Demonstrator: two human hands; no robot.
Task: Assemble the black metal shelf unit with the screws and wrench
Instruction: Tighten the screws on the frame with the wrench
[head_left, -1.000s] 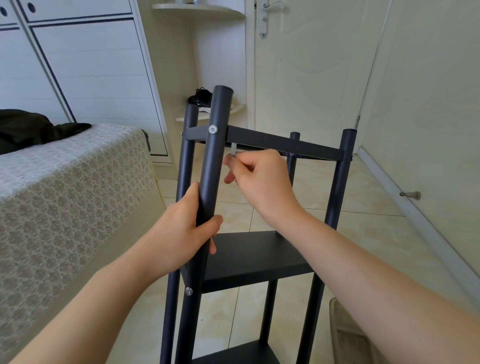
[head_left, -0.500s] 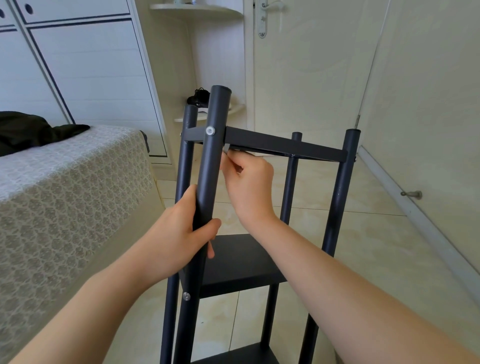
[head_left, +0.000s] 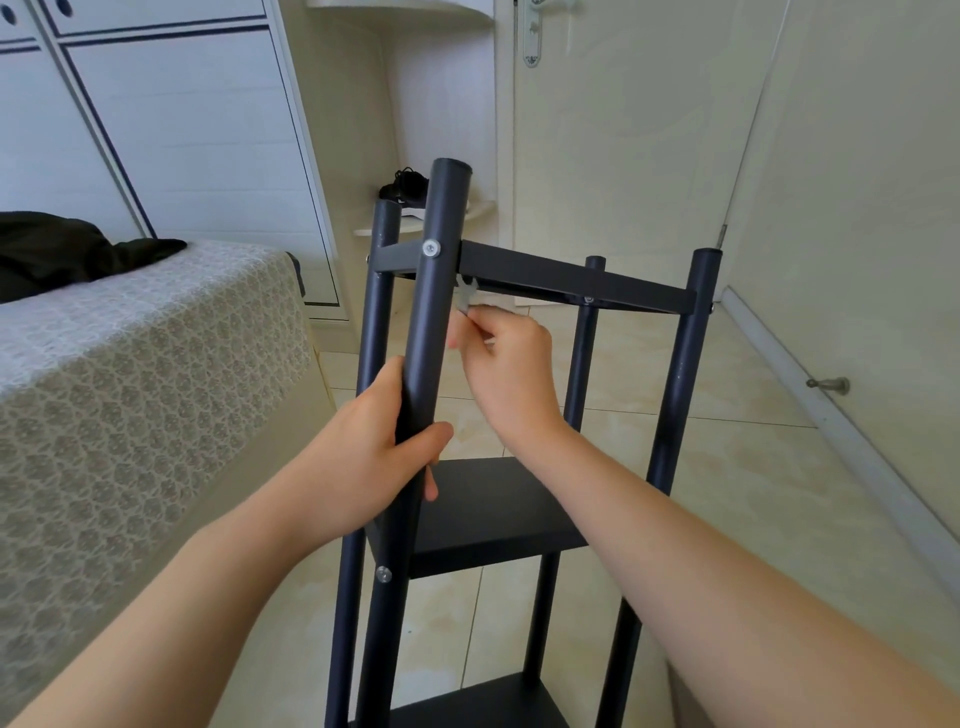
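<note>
The black metal shelf unit (head_left: 576, 283) stands upright on the tiled floor, with several round posts and shelf panels below. My left hand (head_left: 374, 452) grips the nearest post (head_left: 434, 322) about halfway between the top frame and the middle shelf (head_left: 498, 512). My right hand (head_left: 506, 364) pinches a small silver wrench (head_left: 464, 295) just under the top frame, right behind that post. A silver screw head (head_left: 430, 248) shows on the post at the top frame, another screw (head_left: 383, 574) lower down. The wrench's jaw end is partly hidden by the post.
A bed with a patterned cover (head_left: 135, 374) lies close on the left, dark clothing (head_left: 78, 254) on it. A white wardrobe (head_left: 156, 119) and a door (head_left: 623, 130) stand behind. A wall with a door stopper (head_left: 828, 385) runs along the right.
My right hand dropped slightly from under the top frame and the wrench now shows upright above my fingers. My left hand kept its grip on the post.
</note>
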